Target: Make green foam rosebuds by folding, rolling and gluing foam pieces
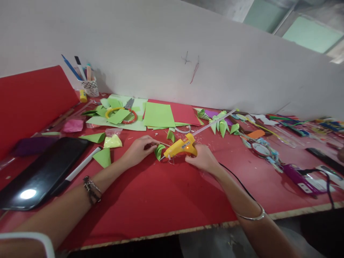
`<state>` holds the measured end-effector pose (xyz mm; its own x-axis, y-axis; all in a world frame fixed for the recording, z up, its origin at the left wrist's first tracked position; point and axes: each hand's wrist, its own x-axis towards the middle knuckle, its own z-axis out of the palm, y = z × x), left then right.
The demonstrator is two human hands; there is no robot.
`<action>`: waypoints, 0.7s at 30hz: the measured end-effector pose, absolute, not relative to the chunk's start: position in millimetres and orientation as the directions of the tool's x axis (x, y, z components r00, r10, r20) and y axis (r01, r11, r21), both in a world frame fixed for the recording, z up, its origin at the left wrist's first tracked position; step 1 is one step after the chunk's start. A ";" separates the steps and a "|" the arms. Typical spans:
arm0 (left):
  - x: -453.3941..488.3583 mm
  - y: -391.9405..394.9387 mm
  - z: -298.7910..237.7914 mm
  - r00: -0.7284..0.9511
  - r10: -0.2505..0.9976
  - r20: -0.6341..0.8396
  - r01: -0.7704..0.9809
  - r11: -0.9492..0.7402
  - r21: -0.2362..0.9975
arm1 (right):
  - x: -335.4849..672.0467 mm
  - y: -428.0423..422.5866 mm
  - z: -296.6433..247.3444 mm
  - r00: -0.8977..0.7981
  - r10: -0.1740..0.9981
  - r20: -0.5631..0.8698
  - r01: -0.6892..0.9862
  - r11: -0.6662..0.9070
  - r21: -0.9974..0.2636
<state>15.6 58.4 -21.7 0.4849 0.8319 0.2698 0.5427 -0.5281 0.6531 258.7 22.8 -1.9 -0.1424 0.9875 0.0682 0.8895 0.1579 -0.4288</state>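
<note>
My right hand (204, 157) is wrapped round the handle of a yellow hot glue gun (177, 147), whose small orange light is lit. A long clear glue stick (213, 122) sticks out of its back, and its nozzle points down and left, close to a curled green paper piece (159, 152) with dark stripes. My left hand (141, 150) is closed in a pinch at that paper piece; a thin pale stick shows by the fingertips. Just behind the nozzle stands another curled green paper (171, 135). Green paper cones (103, 157) lie left of my left hand.
Scissors (129, 104) lie on green sheets (159, 114) at the back. Several green cones (222, 127) sit back right. A black tablet (44, 172) and a marker (80, 168) are at left, a pen cup (90, 87) behind. A purple power strip (303, 179) is at right.
</note>
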 end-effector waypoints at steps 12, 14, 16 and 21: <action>16.5 56.8 -20.3 0.468 0.846 0.254 0.541 -0.502 0.675 | 257.1 24.3 -4.1 -0.162 0.984 0.080 0.916 0.180 -0.359; 16.1 57.2 -21.4 0.472 0.842 0.260 0.534 -0.508 0.676 | 257.9 24.7 -5.0 -0.171 0.982 0.085 0.920 0.190 -0.344; 15.9 57.7 -22.3 0.472 0.841 0.265 0.531 -0.511 0.676 | 259.3 25.0 -5.7 -0.177 0.980 0.088 0.920 0.197 -0.338; 16.1 58.4 -22.4 0.472 0.844 0.256 0.534 -0.504 0.679 | 261.8 25.8 -6.3 -0.172 0.982 0.083 0.913 0.191 -0.360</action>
